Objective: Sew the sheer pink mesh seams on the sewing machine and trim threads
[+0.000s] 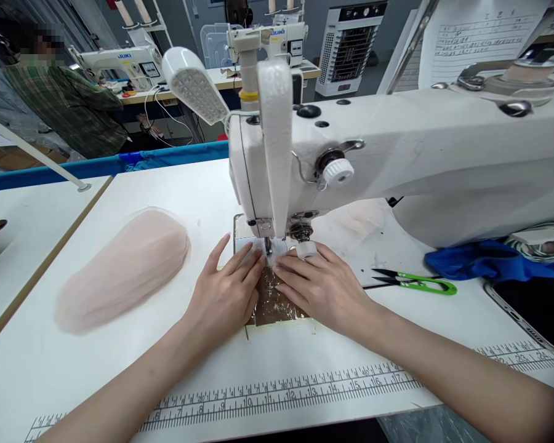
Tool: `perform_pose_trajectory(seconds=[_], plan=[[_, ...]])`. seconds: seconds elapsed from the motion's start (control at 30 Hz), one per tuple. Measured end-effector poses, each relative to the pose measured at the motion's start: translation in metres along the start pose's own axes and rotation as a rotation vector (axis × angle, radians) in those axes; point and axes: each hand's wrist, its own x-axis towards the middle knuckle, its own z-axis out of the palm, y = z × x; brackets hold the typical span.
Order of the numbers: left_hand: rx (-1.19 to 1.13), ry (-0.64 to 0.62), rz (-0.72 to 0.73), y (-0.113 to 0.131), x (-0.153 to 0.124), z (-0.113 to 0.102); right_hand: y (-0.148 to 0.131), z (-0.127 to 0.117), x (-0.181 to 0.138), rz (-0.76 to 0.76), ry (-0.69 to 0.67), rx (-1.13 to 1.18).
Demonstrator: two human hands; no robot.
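A small pale, whitish piece of fabric (279,248) lies under the needle and presser foot (268,247) of a white sewing machine (351,141). My left hand (228,289) rests flat with fingers stretched out, its fingertips on the fabric's left side. From the right, my right hand (323,283) lies with fingers extended, the tips touching the fabric near the foot. Between the hands shows a brown, shiny tape-covered plate (279,304). Parts of the fabric are hidden under my fingers and the machine head.
Sheer pinkish fabric pieces (124,271) lie on the left of the white table. Green thread snips (415,282), a blue cloth (493,259) and a phone (535,307) are at right. A printed ruler (268,400) runs along the front edge. A person (64,104) sits beyond the table.
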Motion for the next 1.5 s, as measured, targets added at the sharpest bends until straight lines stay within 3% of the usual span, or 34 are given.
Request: perform_pose_trajectory(seconds=[0.7, 1.2, 1.27, 1.37, 1.43, 1.5], plan=[[0.032, -0.027, -0.066, -0.013, 0.007, 0.012, 0.008, 0.003, 0.009, 0.029, -0.134, -0.124], [-0.029, 0.048, -0.106, -0.014, 0.001, 0.009, 0.008, -0.001, 0.006, 0.108, -0.121, 0.018], [-0.097, 0.061, -0.062, -0.013, 0.001, 0.004, 0.006, -0.009, 0.008, 0.166, -0.148, 0.239], [-0.343, 0.049, 0.02, -0.009, 0.002, -0.006, 0.006, -0.029, 0.01, 0.31, -0.39, 0.993], [-0.681, -0.048, -0.02, -0.007, 0.003, -0.015, 0.009, -0.04, 0.011, 0.386, -0.637, 1.525], [-1.082, -0.2, -0.174, -0.008, 0.004, -0.025, 0.012, -0.046, 0.012, 0.49, -0.716, 1.785]])
